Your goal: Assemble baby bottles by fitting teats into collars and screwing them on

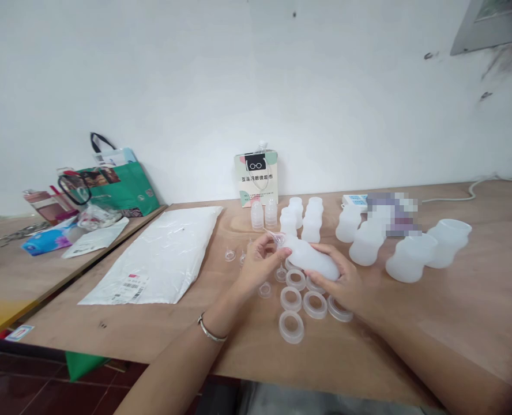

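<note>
Our right hand (342,282) clamps a translucent white silicone bottle (314,259) above the brown wooden bench (455,323); our left hand (260,262) pinches a small clear valve (278,237) at its neck. Clear plastic rings (291,327) lie below, against a white wall (238,86).

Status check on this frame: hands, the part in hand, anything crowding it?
Right hand grips silicone bottle. Left hand pinches small clear valve at its neck. Rings crowd below.

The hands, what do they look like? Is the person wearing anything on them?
Both arms are bare, with no sleeves or gloves in view. The left hand has a thin silver bangle around its wrist. The right hand shows no ring, watch or bracelet. The fingernails look short and unpainted.
</note>
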Motion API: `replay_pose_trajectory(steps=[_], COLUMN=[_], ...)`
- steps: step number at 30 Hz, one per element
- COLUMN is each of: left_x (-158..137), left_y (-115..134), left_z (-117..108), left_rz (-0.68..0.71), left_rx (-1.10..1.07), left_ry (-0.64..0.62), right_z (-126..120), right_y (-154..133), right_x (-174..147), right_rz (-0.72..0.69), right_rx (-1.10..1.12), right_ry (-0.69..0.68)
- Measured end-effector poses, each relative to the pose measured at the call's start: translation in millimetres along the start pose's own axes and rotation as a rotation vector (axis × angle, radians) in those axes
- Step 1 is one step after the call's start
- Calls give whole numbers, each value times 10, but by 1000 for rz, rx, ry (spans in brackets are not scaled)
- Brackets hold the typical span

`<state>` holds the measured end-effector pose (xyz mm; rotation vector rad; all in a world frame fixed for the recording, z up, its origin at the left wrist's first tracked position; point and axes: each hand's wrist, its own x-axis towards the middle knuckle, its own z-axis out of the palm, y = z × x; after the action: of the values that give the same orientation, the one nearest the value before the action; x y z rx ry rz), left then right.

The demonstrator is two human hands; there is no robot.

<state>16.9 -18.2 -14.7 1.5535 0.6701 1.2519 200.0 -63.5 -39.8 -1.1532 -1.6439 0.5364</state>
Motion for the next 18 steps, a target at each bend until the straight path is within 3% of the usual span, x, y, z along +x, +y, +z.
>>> replay_pose_trajectory(steps=[8, 16, 18], left_x=[-41, 11, 93], left_y=[34, -28, -11], left_z=[3, -63, -138], left_rz=[1, 54, 99], left_rx=[52, 49, 60], left_ry=[9, -36, 30], right_z=[-75, 25, 43], right_y=[-34, -17, 3], right_x=[47, 37, 63], right_rz=[297, 302, 287], right_rx=[570, 609, 604], right_ry=[-281, -197, -124])
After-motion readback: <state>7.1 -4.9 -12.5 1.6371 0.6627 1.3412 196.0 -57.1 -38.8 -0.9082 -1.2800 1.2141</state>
